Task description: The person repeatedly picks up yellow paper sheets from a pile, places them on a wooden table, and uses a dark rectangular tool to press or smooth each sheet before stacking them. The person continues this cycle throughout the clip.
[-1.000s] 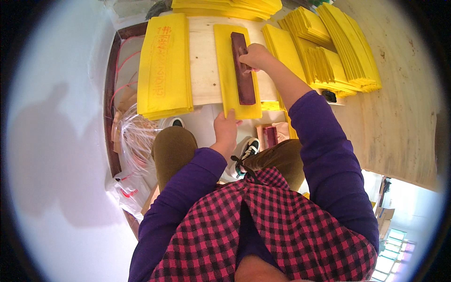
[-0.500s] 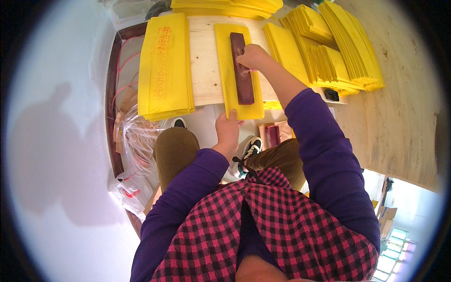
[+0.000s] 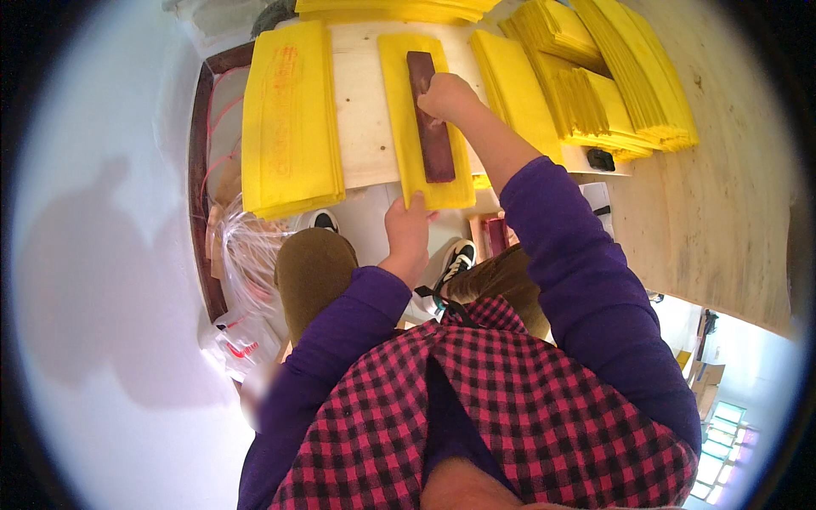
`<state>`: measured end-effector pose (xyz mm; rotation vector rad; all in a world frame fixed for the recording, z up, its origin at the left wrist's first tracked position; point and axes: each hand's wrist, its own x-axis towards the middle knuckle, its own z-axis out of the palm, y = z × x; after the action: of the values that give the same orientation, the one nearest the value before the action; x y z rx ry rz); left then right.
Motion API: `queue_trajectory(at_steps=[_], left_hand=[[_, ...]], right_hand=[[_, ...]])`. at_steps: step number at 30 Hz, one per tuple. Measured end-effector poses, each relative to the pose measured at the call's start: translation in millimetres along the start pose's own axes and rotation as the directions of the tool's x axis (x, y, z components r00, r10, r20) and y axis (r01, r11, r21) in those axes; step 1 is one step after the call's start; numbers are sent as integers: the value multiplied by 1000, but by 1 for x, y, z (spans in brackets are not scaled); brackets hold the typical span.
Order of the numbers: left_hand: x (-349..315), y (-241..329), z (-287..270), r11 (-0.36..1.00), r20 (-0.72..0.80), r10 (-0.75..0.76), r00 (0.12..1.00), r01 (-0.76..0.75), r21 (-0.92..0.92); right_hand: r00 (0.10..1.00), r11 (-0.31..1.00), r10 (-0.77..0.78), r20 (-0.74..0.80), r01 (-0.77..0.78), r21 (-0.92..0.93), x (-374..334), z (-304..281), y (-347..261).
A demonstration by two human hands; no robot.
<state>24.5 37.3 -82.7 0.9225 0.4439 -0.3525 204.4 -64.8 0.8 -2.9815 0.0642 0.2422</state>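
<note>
A person in a checked apron clamps the right hand (image 3: 448, 99) on the dark red block (image 3: 437, 155), gripping it toward its far half as it lies lengthwise over a yellow strip (image 3: 404, 127) on the bench (image 3: 364, 110). The left hand (image 3: 408, 231) has a finger at the strip's near end; whether it pinches the edge, this onlooker cannot tell.

Yellow stacks crowd the scene: a left stack (image 3: 316, 127) marked in red, a right stack (image 3: 515, 81) partly covered by the right forearm, a far stack (image 3: 391, 10), and fanned bundles (image 3: 642, 81) at far right. A small black object (image 3: 600, 159) sits near the bench's near edge.

Below, a second dark red block (image 3: 495, 235) is partly hidden behind the right knee. Clear plastic strands (image 3: 246, 255) and a white bag (image 3: 242, 347) lie at left.
</note>
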Motion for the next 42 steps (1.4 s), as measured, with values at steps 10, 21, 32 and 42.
queue_trajectory(at_steps=[10, 21, 32, 42], left_hand=[[0, -2, -4, 1000, 35, 22, 999, -23, 13], [0, 15, -5, 989, 80, -25, 996, 36, -141], [-12, 52, -10, 964, 59, 0, 998, -16, 266], [9, 100, 5, 904, 40, 31, 999, -45, 425]], right_hand=[[994, 939, 107, -2, -100, 328, -10, -24, 25], [972, 428, 205, -113, 15, 904, -143, -52, 100], [958, 319, 271, -96, 5, 948, -198, -20, 121], [970, 313, 220, -103, 30, 949, -202, -8, 132]])
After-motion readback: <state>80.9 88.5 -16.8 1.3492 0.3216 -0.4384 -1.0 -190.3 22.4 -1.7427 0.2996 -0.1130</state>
